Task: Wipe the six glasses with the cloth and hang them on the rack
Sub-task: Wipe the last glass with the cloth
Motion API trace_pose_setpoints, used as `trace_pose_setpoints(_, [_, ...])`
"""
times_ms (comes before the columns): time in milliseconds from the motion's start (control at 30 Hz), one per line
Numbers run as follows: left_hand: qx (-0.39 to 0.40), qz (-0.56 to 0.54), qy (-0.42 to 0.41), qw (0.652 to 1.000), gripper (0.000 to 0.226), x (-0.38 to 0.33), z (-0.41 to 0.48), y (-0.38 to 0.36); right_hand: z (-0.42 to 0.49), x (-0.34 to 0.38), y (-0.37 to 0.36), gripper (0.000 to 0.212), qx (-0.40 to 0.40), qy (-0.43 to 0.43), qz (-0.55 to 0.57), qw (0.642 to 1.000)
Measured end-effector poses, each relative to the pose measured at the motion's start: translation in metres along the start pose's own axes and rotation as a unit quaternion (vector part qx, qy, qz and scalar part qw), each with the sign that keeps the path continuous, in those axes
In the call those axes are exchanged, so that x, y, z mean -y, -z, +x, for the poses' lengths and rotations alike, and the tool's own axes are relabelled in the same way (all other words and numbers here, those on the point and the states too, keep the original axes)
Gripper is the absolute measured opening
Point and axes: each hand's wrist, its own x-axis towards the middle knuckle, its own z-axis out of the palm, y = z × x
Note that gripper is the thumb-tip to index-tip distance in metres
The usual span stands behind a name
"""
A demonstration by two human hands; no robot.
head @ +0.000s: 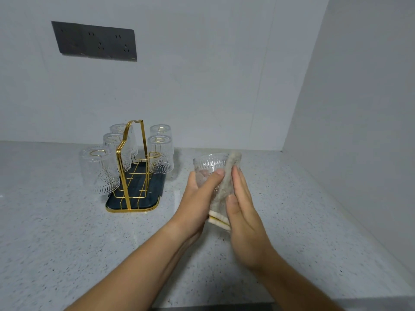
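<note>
A gold wire rack (132, 167) on a dark tray (137, 198) stands at the middle left of the counter. Several patterned clear glasses hang upside down on it, the nearest one (98, 169) at the front left. My left hand (197, 198) grips another clear glass (207, 164) held above the counter, thumb across its side. My right hand (241, 209) presses a grey-beige cloth (226, 182) against the glass with straight fingers. The cloth drapes over the glass's rim and hangs below it.
The speckled grey counter (67, 243) meets a grey wall behind and another wall on the right (359, 108). A dark socket panel (94, 41) sits high on the back wall. A dark edge (213, 307) runs along the counter's front.
</note>
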Motion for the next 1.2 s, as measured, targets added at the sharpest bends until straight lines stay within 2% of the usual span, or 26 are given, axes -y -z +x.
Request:
trace_pose_setpoints(100, [0.064, 0.016, 0.029, 0.997, 0.046, 0.004, -0.006, -0.002, 0.023, 0.007, 0.015, 0.048, -0.015, -0.043, 0.087, 0.995])
trace_pose_setpoints(167, [0.08, 0.015, 0.056, 0.995, 0.056, 0.006, -0.007, -0.003, 0.03, 0.01, 0.02, 0.045, -0.038, -0.068, 0.131, 0.988])
trace_pose_setpoints(333, [0.019, -0.051, 0.052, 0.997, 0.062, -0.006, -0.001, -0.006, -0.007, -0.001, 0.0, 0.053, 0.005, -0.067, 0.128, 0.99])
trace_pose_setpoints(400, [-0.002, -0.017, 0.057, 0.998, 0.066, -0.01, 0.0, -0.005, -0.016, -0.01, -0.004, 0.053, 0.009, -0.064, 0.135, 0.989])
trace_pose_setpoints(467, [-0.013, 0.079, 0.045, 0.996, 0.07, -0.008, -0.002, -0.005, -0.017, -0.014, -0.005, 0.051, 0.002, -0.059, 0.123, 0.991])
trace_pose_setpoints(533, [-0.02, 0.139, 0.006, 0.99, 0.061, -0.003, -0.004, -0.004, -0.018, -0.016, -0.007, 0.046, -0.012, -0.045, 0.096, 0.994])
trace_pose_setpoints(600, [-0.021, 0.102, -0.008, 0.995, 0.05, 0.001, -0.004, -0.002, -0.016, -0.016, -0.008, 0.05, -0.027, -0.019, 0.044, 0.998])
trace_pose_setpoints(667, [0.01, 0.043, -0.006, 0.999, 0.044, 0.002, -0.003, -0.003, -0.007, -0.01, -0.003, 0.053, -0.021, -0.002, 0.037, 0.999])
trace_pose_setpoints(733, [0.058, -0.004, 0.013, 0.998, 0.04, -0.002, -0.009, -0.006, 0.009, -0.001, 0.008, 0.049, -0.023, -0.028, 0.084, 0.996])
trace_pose_setpoints(833, [0.094, -0.028, 0.061, 0.993, 0.048, -0.008, -0.016, -0.013, 0.028, 0.006, 0.021, 0.046, -0.042, -0.088, 0.186, 0.978])
trace_pose_setpoints(933, [0.043, -0.06, 0.069, 0.995, 0.048, -0.012, -0.009, -0.014, 0.012, 0.003, 0.01, 0.051, -0.021, -0.089, 0.159, 0.983])
trace_pose_setpoints(1000, [-0.014, -0.07, 0.066, 0.995, 0.062, -0.015, -0.004, -0.012, -0.004, -0.005, -0.001, 0.051, -0.005, -0.085, 0.161, 0.983])
trace_pose_setpoints(1133, [-0.04, 0.021, 0.041, 0.998, 0.064, -0.009, -0.003, -0.005, -0.019, -0.014, -0.008, 0.052, 0.023, -0.112, 0.159, 0.981])
trace_pose_setpoints(1200, [-0.046, 0.053, 0.005, 0.997, 0.054, -0.003, -0.001, 0.0, -0.018, -0.015, -0.01, 0.05, 0.008, -0.088, 0.131, 0.987])
